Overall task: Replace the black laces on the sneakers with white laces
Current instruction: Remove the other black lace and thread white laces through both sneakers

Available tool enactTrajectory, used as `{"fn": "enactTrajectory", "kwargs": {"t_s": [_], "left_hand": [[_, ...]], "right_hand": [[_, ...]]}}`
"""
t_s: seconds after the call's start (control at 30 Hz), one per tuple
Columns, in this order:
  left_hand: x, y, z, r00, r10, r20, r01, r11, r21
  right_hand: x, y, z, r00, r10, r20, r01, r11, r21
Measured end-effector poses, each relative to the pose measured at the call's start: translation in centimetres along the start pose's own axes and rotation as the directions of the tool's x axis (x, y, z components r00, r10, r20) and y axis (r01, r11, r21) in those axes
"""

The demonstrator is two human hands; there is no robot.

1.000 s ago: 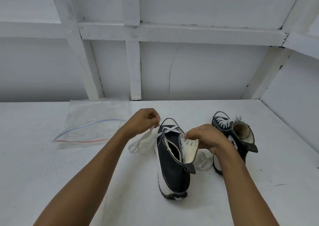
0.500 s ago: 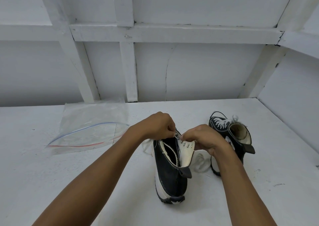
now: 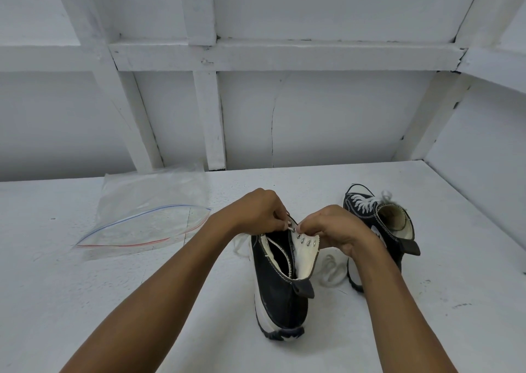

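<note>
On the white table, left hand pinches flat lace, right hand pinches canvas sneaker flap.

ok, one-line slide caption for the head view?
Left hand pinches a white lace, right hand grips the near sneaker; far sneaker already white-laced.

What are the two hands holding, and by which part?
Left hand pinches the white lace near its tip; right hand grips the near sneaker by the upper edge of its eyelet flap.

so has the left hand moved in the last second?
Yes. Left hand, pinching the lace, moved right, away from the bag, in over the near sneaker to meet the right hand.
</note>
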State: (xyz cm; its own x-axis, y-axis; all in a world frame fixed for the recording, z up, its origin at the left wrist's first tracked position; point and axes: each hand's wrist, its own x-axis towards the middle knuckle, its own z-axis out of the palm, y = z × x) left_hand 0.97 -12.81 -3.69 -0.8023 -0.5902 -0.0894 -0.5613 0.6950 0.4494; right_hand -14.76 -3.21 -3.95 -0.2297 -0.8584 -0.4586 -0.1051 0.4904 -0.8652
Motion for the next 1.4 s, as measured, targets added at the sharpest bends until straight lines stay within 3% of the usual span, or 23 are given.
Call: {"fn": "enactTrajectory", "kwargs": {"t_s": [0.37, 0.67, 0.9, 1.0, 1.07, 1.1, 1.13, 1.2, 1.27, 1.33, 1.4], "left_hand": [[-0.1, 0.2, 0.5, 0.998, -0.013, -0.063, 0.012, 1.000, -0.026], [0.3, 0.6, 0.3, 0.999, -0.005, 0.033, 0.005, 1.000, -0.004], [-0.2, -0.2, -0.6, 0.996, -0.047, 0.070, 0.062, 0.974, -0.220], [-0.7, -0.9, -1.7, 0.997, -0.068, 0.022, 0.072, 0.935, -0.347], [-1.1, -1.5, -2.7, 0.996, -0.086, -0.006, 0.076, 0.913, -0.402], [-1.2, -1.9, -3.1, 0.995, -0.097, -0.020, 0.079, 0.902, -0.424], [-1.4, -2.2, -3.6, 0.994, -0.107, -0.035, 0.080, 0.892, -0.444], [-1.7, -2.7, -4.5, 0.990, -0.121, -0.071, 0.072, 0.874, -0.481], [-1.8, -3.1, -5.2, 0.986, -0.129, -0.109, 0.058, 0.866, -0.496], [-1.8, -3.4, -5.8, 0.980, -0.139, -0.142, 0.055, 0.876, -0.479], [-1.8, -3.6, -5.9, 0.970, -0.149, -0.191, 0.052, 0.899, -0.436]], "right_hand": [[0.3, 0.4, -0.1, 1.000, -0.010, -0.013, 0.009, 1.000, -0.008], [0.7, 1.0, -0.1, 1.000, -0.021, 0.023, 0.018, 0.996, 0.086], [1.7, 1.6, 0.6, 0.996, -0.058, -0.074, 0.054, 0.997, -0.054], [1.9, 1.5, 0.3, 0.989, -0.064, -0.136, 0.097, 0.963, 0.250], [1.8, 1.2, 0.1, 0.990, -0.062, -0.124, 0.125, 0.778, 0.616], [1.8, 1.1, -0.1, 0.991, -0.056, -0.123, 0.128, 0.676, 0.726], [1.9, 1.2, -0.2, 0.991, -0.039, -0.132, 0.126, 0.643, 0.755], [1.9, 1.4, -0.7, 0.989, -0.015, -0.148, 0.100, 0.803, 0.588], [1.6, 1.7, -1.1, 0.995, -0.036, -0.089, 0.049, 0.987, 0.151], [1.0, 1.8, -1.4, 0.999, -0.010, 0.036, 0.018, 0.976, -0.216], [0.7, 1.8, -1.2, 0.991, -0.044, 0.125, 0.077, 0.959, -0.272]]}}
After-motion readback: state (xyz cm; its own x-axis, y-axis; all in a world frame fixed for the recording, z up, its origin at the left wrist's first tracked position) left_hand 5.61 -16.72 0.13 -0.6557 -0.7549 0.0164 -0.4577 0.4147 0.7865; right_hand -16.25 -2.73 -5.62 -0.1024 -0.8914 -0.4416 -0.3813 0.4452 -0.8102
